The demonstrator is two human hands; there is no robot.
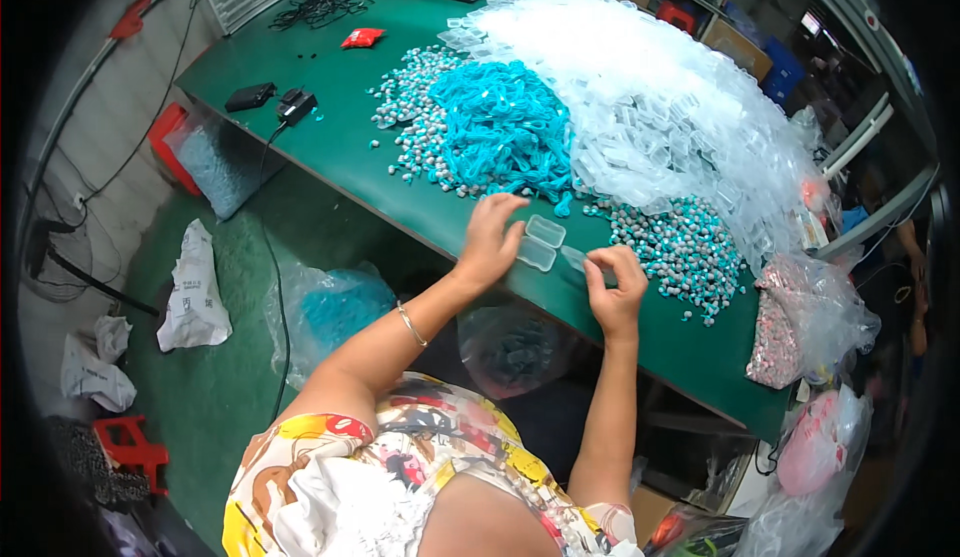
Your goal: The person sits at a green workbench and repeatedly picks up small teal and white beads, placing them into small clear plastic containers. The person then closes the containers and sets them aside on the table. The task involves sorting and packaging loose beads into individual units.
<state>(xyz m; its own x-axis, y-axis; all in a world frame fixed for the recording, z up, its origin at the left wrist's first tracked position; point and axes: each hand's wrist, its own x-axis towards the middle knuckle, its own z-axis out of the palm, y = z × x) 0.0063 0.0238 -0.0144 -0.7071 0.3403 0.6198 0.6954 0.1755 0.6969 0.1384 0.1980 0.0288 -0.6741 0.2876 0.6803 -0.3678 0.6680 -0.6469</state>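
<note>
A small clear plastic case (540, 243) lies opened flat near the table's front edge, its two halves side by side. My left hand (490, 239) is just left of it, fingers and thumb apart, with nothing visible in it. To the right, my right hand (616, 285) is closed in a pinch on a small clear plastic piece (574, 258). Beyond my hands lies a heap of turquoise soft strips (505, 122). Small grey-and-turquoise round pieces (680, 252) are piled at the right, and more round pieces (415, 137) lie at the left.
A huge mound of clear plastic cases (650, 87) covers the far right of the green table (330, 147). A bag of pink pieces (775, 332) sits by the right edge. A black adapter (295, 107) and a red packet (362, 39) lie at the left.
</note>
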